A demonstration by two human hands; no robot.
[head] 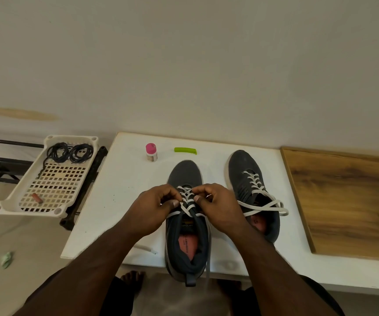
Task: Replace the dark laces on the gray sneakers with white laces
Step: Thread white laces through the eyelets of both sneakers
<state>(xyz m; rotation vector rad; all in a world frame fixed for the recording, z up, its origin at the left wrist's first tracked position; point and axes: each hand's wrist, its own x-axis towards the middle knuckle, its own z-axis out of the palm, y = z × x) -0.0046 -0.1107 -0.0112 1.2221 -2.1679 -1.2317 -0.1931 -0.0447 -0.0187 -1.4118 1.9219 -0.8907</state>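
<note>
A white table [106,201] stands against a plain wall, a wood board [348,201] along its right edge. At the front edge, the left hand [154,208] and right hand [216,206] pinch the white lace [187,199] on the near sneaker [187,242]. The dark laces [70,152] lie coiled in a white tray [24,190] off the left edge.

Two sneakers sit on the table [120,201] in the lower middle of the frame: one sneaker [187,224] at centre, the other sneaker [252,192] to its right. Both hands, the left [154,208] and the right [218,206], rest on the centre one's laces [187,199]. Behind stand a bottle [151,152] and, right of it, a clip [185,150]. Left of the table, a tray [13,197] on a rack [81,190] holds coiled laces [70,152].
</note>
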